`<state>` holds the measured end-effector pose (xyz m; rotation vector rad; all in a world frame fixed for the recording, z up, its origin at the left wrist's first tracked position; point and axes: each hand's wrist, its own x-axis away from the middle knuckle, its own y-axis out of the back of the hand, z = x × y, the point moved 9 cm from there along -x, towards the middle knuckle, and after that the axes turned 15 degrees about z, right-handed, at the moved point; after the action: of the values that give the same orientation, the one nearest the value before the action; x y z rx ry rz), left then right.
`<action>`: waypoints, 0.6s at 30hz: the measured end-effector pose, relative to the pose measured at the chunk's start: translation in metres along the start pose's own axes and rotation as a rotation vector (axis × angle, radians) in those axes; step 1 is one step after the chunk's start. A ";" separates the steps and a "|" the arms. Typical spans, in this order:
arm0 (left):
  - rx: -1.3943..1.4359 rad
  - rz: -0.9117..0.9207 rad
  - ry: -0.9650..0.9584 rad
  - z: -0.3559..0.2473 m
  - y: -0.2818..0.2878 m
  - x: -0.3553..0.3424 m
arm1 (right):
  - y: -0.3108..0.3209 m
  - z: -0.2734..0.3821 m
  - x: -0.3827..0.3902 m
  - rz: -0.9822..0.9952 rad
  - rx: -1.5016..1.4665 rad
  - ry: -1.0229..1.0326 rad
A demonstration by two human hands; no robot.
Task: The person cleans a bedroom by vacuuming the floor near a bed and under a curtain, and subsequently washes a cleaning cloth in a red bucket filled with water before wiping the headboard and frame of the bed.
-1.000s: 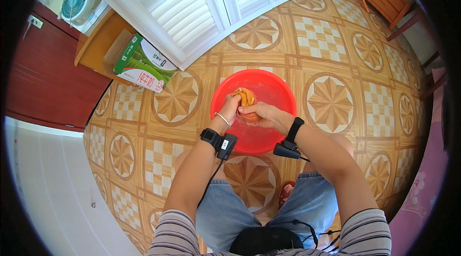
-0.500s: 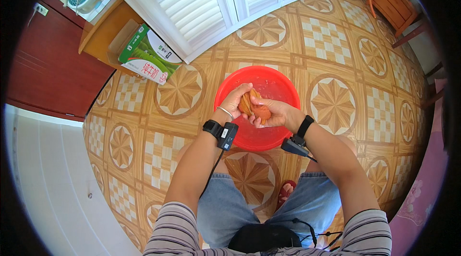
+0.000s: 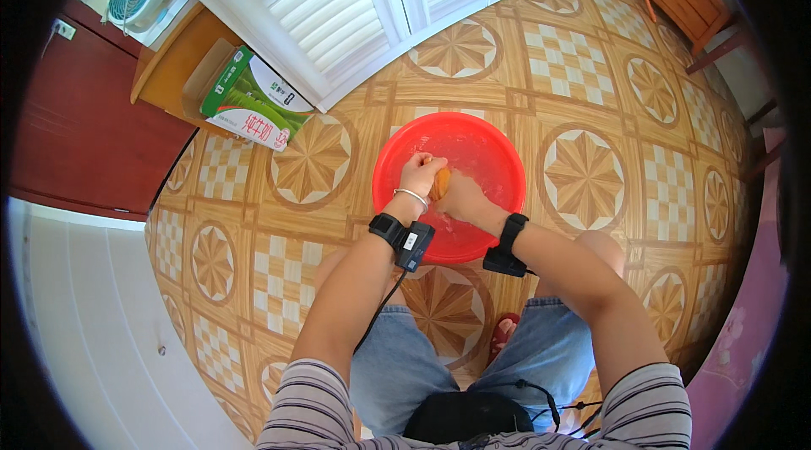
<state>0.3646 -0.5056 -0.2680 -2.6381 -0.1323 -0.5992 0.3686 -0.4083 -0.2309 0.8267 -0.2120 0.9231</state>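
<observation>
At far left a green and white carton (image 3: 253,100) lies tilted on the patterned floor beside a low wooden shelf (image 3: 173,62), its printing too small to make out. Over the red basin (image 3: 397,154) the left hand (image 3: 420,174) curls its fingers shut around an orange cloth (image 3: 440,183). The right hand (image 3: 460,195) presses it from the other side, hiding most of the cloth.

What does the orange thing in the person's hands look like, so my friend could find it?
Look at the patterned tile floor, then the round red basin in its middle. Inside, the left hand and right hand squeeze a small orange cloth between them. It is the only orange thing in the red basin.
</observation>
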 end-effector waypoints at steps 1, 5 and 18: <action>-0.018 -0.054 -0.026 0.000 0.006 0.001 | 0.003 0.004 0.004 -0.060 0.014 -0.045; 0.000 -0.264 -0.046 0.006 0.004 0.003 | 0.010 0.003 0.012 -0.373 0.279 0.092; 0.134 0.309 0.059 -0.043 -0.018 0.010 | 0.008 0.055 0.036 0.909 -1.662 0.125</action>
<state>0.3536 -0.5083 -0.2215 -2.4413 0.2404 -0.5408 0.3940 -0.4227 -0.1711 -0.9623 -1.1019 1.2053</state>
